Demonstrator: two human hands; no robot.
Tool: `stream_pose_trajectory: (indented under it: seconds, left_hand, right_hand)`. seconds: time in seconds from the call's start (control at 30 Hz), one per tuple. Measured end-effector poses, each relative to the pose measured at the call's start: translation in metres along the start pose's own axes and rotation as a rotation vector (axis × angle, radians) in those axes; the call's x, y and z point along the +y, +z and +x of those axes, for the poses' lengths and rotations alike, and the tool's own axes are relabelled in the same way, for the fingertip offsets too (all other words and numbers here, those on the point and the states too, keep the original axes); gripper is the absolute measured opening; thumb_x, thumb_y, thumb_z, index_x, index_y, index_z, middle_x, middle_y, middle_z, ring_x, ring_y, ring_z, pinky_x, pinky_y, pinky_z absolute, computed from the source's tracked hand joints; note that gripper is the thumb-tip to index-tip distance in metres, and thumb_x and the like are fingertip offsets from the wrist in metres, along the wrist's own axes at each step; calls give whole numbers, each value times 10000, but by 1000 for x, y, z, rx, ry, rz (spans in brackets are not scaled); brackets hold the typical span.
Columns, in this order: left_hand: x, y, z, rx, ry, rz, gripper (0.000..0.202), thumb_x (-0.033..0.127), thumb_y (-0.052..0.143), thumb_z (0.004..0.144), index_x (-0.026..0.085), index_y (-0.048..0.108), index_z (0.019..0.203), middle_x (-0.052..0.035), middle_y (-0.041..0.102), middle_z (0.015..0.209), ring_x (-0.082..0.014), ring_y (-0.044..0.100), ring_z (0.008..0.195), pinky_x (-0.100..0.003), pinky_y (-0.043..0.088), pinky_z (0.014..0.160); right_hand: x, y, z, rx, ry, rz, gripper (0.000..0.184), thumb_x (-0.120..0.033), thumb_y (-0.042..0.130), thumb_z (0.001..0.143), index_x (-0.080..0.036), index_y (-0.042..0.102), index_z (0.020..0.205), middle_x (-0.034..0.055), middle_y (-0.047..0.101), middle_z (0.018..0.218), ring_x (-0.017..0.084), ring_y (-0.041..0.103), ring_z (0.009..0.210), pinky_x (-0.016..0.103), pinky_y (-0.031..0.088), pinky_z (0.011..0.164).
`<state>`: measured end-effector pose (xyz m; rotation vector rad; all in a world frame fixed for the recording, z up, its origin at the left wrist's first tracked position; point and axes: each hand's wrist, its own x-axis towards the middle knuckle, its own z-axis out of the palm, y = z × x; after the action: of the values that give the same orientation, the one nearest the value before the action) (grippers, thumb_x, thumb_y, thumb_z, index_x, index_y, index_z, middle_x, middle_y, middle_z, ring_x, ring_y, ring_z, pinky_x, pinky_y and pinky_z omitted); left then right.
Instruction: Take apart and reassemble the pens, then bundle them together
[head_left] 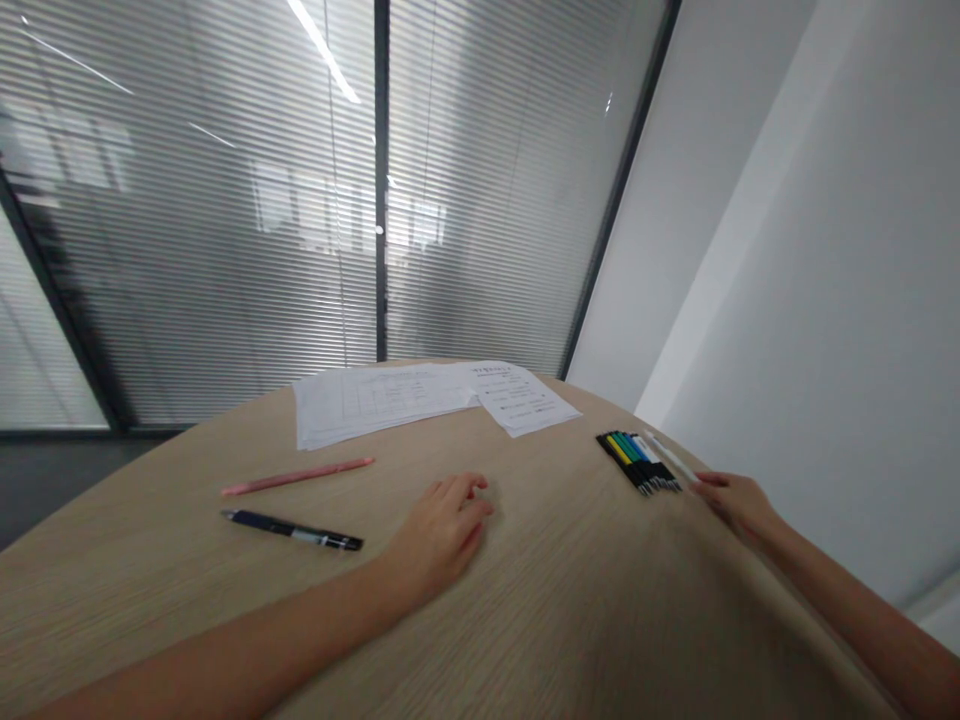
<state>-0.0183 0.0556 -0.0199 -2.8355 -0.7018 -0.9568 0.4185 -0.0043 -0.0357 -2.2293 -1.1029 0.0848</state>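
Observation:
At the table's right edge, my right hand (739, 505) pinches the near end of a slim white pen (671, 456). That pen lies alongside a neat row of pens (636, 465) with black, yellow, green, blue and white parts. My left hand (446, 525) rests on the tabletop near the middle, its fingers loosely bent and apart, holding nothing. Left of it lies a dark click pen (289, 529) with its tip pointing left. A pink pencil-like stick (298, 477) lies just beyond the pen.
Printed paper sheets (390, 400) lie toward the far edge of the rounded wooden table (555, 560). Beyond stands a glass partition with blinds (225, 250). A white wall (840, 330) rises close to the table's right edge.

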Motion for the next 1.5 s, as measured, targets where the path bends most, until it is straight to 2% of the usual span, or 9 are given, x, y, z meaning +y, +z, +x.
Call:
stream_pose_trajectory:
  seconds: [0.1,0.37,0.6,0.77,1.03,1.27,1.37,1.5]
  left_hand:
    - [-1,0,0,-17,-5,-22,191,73,435,704,157,518,854,-104,483,1012,-182,498,824,-362,432,724]
    - [2,-4,1,-54,0,-31,191,69,427,704,142,523,853,-111,480,993,-178,492,812,-340,441,696]
    - [3,-4,1,-74,-3,-25,162,91,420,732,142,527,843,-108,479,995,-172,494,803,-340,442,703]
    - [2,-4,1,-69,-6,-33,159,109,399,750,145,529,833,-105,477,997,-168,494,802,-333,439,711]
    - [2,-4,1,-142,-33,-30,164,105,407,747,128,538,844,-114,469,1018,-171,490,822,-327,432,730]
    - [2,-2,1,-128,-31,-41,168,115,401,754,143,542,842,-101,477,994,-171,492,816,-331,427,730]
    - [2,-1,0,-127,-29,-50,175,123,401,752,150,534,864,-99,476,999,-170,489,812,-333,425,727]
    - [2,-2,0,-143,-23,-50,178,116,400,747,142,536,859,-103,478,996,-167,486,801,-328,425,720]
  right_hand:
    - [3,6,0,-19,-1,13,425,-347,509,627,-64,649,912,94,672,695,218,617,636,264,455,534]
    - [5,8,3,31,-70,-117,416,-372,445,679,-104,652,920,110,659,850,253,591,803,306,441,675]
    - [1,14,0,131,-201,-289,402,-253,404,670,-97,621,970,120,612,846,248,551,822,309,412,726]
    - [1,16,0,169,-271,-351,411,-198,385,645,-83,623,959,107,574,784,216,541,752,290,413,702]
    - [0,16,0,118,-341,-345,435,-250,390,636,-111,633,970,83,609,768,202,556,705,263,425,628]
    - [-12,9,-9,9,-341,-279,425,-222,372,650,-154,625,984,69,643,852,214,576,740,270,434,612]
    - [-12,8,-10,-22,-325,-256,415,-256,360,686,-141,614,994,85,634,906,227,572,793,298,440,661]
    - [-7,12,-7,7,-344,-187,435,-363,318,746,-123,610,963,102,613,966,237,543,898,341,418,775]
